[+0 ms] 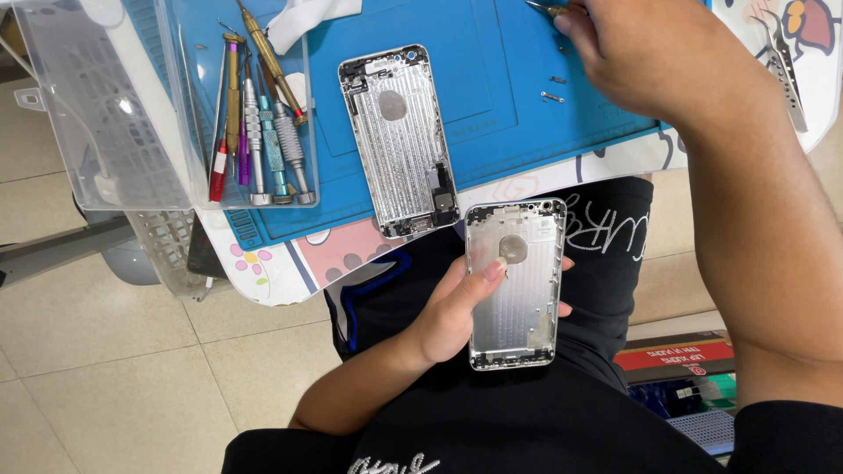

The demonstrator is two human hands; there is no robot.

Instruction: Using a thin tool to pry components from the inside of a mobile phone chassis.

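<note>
My left hand (452, 316) holds a bare silver phone rear housing (518, 290) over my lap, its inside facing up and my thumb lying across it. A second silver phone housing (399, 140), with small parts still fitted at its lower end, lies on the blue work mat (518, 132). My right hand (641, 48) reaches over the mat's far right part, fingers pinched around a thin tool (549, 7) at the top edge; most of the tool is cut off. Two tiny screws (553, 95) lie on the mat just below that hand.
A clear plastic box (184, 114) at the left holds several precision screwdrivers (259, 123). Metal tweezers (784, 66) lie at the far right on a patterned table cover. A white cloth (307, 17) sits at the top. Tiled floor and stacked boxes (676, 360) are below.
</note>
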